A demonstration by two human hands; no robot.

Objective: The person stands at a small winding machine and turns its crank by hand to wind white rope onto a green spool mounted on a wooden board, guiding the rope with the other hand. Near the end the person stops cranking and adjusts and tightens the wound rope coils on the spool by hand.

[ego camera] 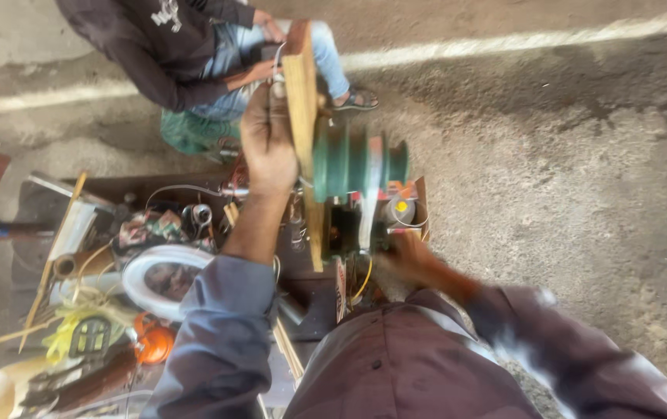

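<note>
Near the middle of the frame, my left hand [267, 143] has its fingers closed around the top of a wooden board [302, 124] standing on edge, with a green grooved pulley [349, 161] just right of it. My right hand [415, 260], lower centre, is blurred; I cannot tell whether its fingers grip anything. I judge the board needs a firm, steady hold to stay upright. Another person's hand [260, 71] touches the board's far end. Tools clutter the lower left.
</note>
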